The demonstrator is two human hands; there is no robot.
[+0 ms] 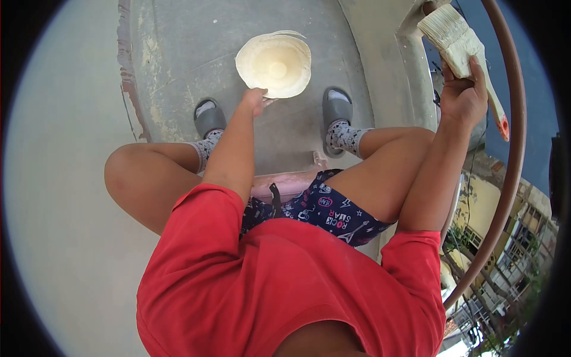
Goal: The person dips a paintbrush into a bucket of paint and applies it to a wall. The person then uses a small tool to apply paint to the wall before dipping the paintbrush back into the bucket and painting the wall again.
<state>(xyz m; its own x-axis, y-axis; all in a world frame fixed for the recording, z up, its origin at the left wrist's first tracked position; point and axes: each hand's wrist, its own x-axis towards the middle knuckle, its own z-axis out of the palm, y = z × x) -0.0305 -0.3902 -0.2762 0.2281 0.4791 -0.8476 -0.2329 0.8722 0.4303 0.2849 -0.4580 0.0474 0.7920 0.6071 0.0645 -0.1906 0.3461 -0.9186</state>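
A shallow, roughly cut bowl (pixel 245 64) with an uneven rim and a cream-coloured coating inside is out in front of me, above the grey floor. My left hand (pixel 256 102) is closed on its near edge, with the thumb over the rim and other fingers beneath. Up at the right, my right hand (pixel 465 98) grips a wide paintbrush (pixel 455 44) near the base of its bristles. Cream paint coats the bristles and ferrule. The brush's pale handle, red at its end, slants down past my wrist, close to a brown handrail.
The curved brown handrail (pixel 516 119) runs down my right side, with buildings and trees far below it. A low concrete ledge (pixel 386 71) borders the grey floor (pixel 178 47). A pale wall (pixel 71 178) rises at left. I sit on a pink seat (pixel 285 185), feet apart.
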